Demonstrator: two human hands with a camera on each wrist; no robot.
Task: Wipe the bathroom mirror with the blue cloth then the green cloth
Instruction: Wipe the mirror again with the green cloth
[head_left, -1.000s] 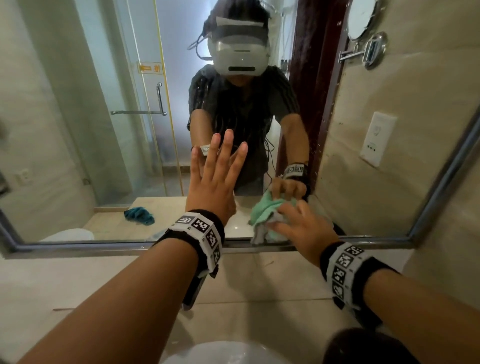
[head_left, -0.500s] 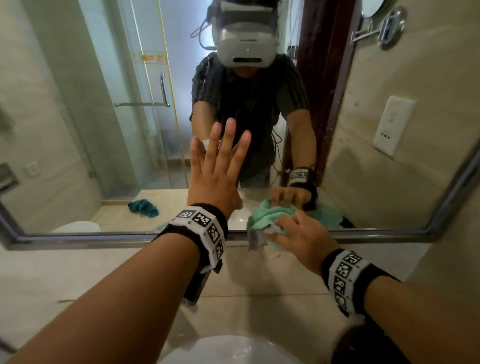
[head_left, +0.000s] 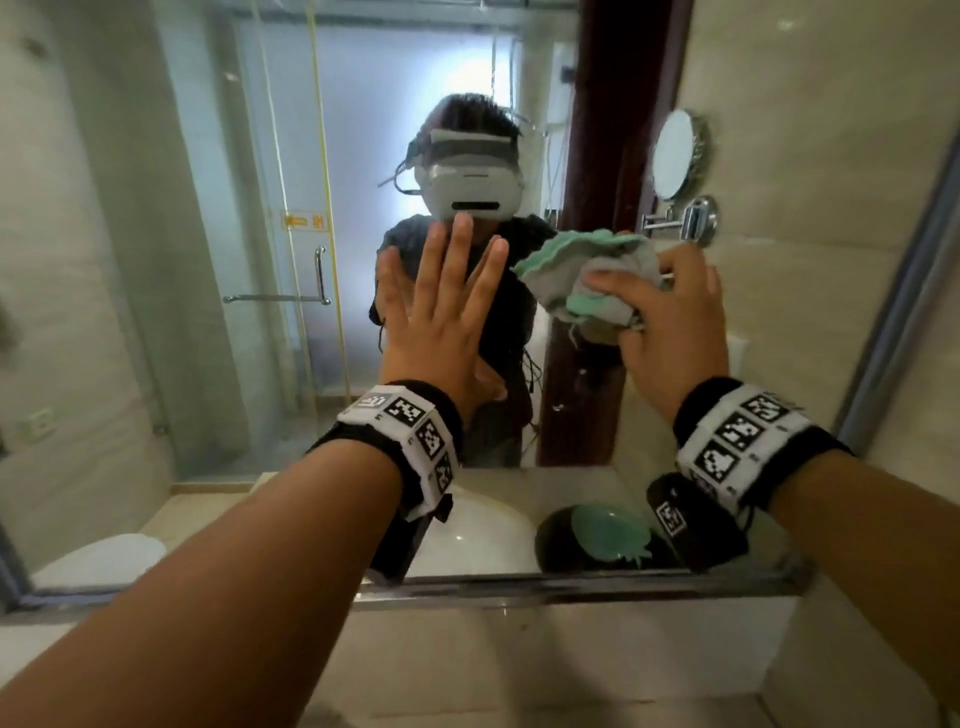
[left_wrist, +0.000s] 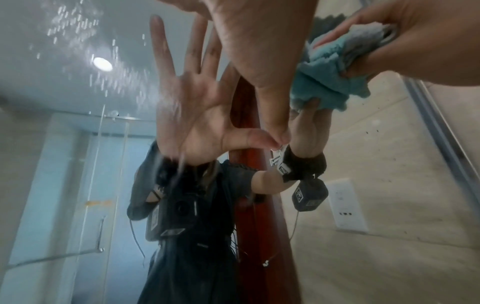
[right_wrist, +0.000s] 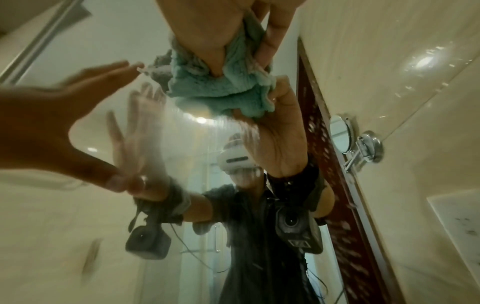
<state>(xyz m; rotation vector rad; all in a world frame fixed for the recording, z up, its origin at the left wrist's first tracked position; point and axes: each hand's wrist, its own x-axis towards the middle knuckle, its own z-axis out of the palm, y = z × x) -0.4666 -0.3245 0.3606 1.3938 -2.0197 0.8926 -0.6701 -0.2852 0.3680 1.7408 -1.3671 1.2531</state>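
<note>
Nearest the camera, the worktop (head_left: 519, 670) runs under the mirror's lower frame, with the rim of a white basin just showing at its edge. Nothing on it is being touched; both arms reach over it to the glass.

The left hand (head_left: 441, 322) lies flat on the mirror (head_left: 156, 260), fingers straight and spread, thumb out to the side, holding nothing. The left wrist view shows palm and fingers meeting their own reflection, so it is in contact with the glass. It probably serves as a brace, steadying the body while the other arm leans in and works.

The right hand (head_left: 670, 327) is level with it and just beside it. Its grip is closed round the green cloth (head_left: 587, 275), fingers and thumb curled over a bunched wad, with the loose folds sticking out to the left. The right wrist view shows the wad pressed between palm and glass, meeting its reflection. Bunching gives a thick pad to push on, and keeps the fingers off the surface being cleaned.

The cloth sits at the mirror's middle height, right of centre. Since green is in hand, this looks like the second pass of the task. Streaks and droplets show on the glass in the wrist views, so wiping seems unfinished.

Farther off, in reflection only, are a shower door and a round wall mirror (head_left: 675, 156). The blue cloth is not visible.
</note>
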